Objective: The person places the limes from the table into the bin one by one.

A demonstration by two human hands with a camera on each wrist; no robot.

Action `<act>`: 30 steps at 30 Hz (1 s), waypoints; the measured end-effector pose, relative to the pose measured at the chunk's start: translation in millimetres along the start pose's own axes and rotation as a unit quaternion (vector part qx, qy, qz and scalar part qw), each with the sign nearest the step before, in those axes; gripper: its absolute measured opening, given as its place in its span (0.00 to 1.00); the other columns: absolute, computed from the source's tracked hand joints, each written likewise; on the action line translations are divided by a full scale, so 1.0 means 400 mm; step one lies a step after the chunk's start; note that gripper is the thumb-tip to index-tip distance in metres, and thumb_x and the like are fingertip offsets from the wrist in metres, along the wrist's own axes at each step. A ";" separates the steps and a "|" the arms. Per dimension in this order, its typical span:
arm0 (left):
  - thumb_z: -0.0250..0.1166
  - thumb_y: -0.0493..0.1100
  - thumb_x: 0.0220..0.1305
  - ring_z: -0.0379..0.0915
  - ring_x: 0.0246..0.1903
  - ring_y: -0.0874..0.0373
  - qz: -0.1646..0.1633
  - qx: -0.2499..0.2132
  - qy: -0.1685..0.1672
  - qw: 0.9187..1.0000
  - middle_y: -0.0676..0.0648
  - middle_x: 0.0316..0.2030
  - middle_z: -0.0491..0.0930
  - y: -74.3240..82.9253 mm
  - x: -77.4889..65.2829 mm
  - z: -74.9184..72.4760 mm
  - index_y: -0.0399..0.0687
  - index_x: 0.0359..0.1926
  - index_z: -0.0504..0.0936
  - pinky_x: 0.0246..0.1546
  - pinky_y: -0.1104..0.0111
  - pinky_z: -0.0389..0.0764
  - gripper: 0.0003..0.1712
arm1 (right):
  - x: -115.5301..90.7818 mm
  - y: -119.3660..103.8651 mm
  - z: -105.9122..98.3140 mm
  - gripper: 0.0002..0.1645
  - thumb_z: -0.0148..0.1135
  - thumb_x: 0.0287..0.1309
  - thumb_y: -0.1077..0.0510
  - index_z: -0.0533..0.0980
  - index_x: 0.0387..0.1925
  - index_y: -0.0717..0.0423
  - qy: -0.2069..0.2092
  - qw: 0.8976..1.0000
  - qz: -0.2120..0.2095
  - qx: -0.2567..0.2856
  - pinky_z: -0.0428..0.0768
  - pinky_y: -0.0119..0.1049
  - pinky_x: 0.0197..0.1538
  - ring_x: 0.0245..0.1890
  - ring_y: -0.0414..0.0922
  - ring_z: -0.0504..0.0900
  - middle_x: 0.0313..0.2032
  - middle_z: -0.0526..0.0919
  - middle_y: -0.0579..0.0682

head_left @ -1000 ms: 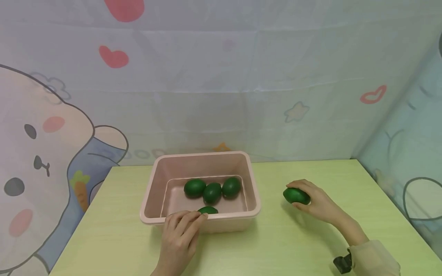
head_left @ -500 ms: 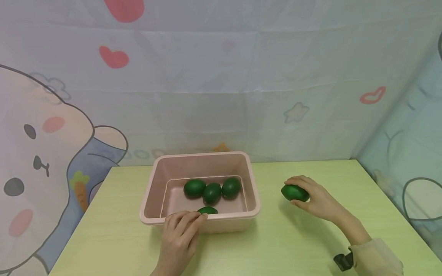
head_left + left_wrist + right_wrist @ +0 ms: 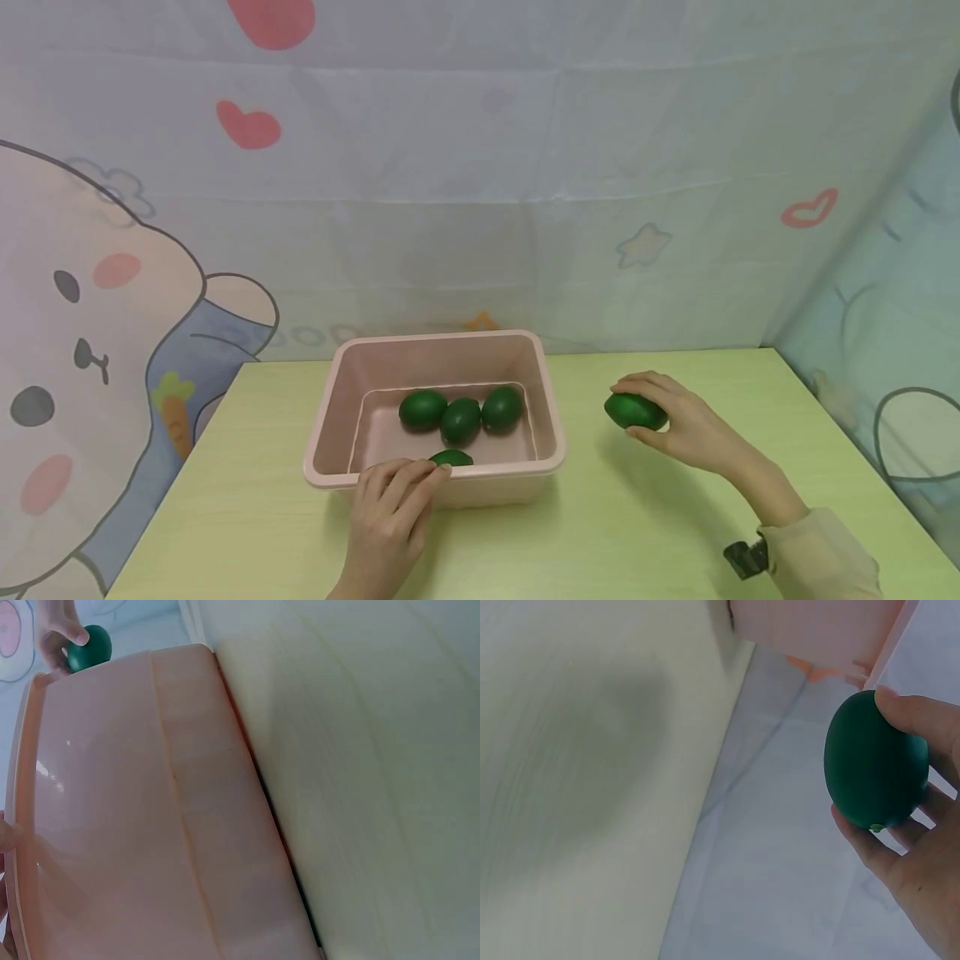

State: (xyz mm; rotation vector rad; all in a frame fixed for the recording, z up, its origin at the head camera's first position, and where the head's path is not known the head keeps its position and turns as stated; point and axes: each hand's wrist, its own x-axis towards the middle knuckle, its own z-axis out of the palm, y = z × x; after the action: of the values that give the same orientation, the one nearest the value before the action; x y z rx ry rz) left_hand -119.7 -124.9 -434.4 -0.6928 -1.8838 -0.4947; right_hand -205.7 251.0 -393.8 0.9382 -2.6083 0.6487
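Observation:
My right hand (image 3: 690, 425) holds a smooth, dark-green lime-like fruit (image 3: 632, 411) between thumb and fingers, raised over the table to the right of the bin. The right wrist view shows that fruit (image 3: 875, 761) close up, with a small stem nub at its lower end. A pink plastic bin (image 3: 498, 471) stands left of it, and my left hand (image 3: 390, 517) grips its near rim with bent fingers. Three matching green fruits (image 3: 461, 421) lie together toward the back of the bin. Another fruit (image 3: 452, 457) lies by the near wall, partly hidden by the rim.
The light yellow-green table (image 3: 600, 542) carries the bin near its back edge. Behind it hangs a pale cloth backdrop (image 3: 450, 167) printed with hearts and a cartoon animal. A black strap mount (image 3: 746, 560) sits at my right sleeve cuff (image 3: 817, 550).
My right hand, with the fruit in it, has shifted slightly left and upward in the head view. My left hand, the bin and the fruits inside have stayed put.

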 end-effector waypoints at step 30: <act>0.49 0.40 0.72 0.74 0.37 0.50 0.007 -0.002 0.005 1.000 0.47 0.35 0.83 -0.004 -0.002 0.003 0.46 0.38 0.86 0.42 0.62 0.69 0.18 | 0.075 -0.073 -0.058 0.35 0.74 0.47 0.55 0.72 0.58 0.46 -0.020 1.000 -0.019 -0.003 0.80 0.47 0.51 0.56 0.49 0.76 0.59 0.74 0.49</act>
State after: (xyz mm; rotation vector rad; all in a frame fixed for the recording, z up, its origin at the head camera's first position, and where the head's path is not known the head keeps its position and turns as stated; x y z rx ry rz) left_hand -121.2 -125.6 -435.8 -0.7043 -1.8678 -0.4920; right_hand -206.0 226.9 -352.2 1.0075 -2.6185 0.6191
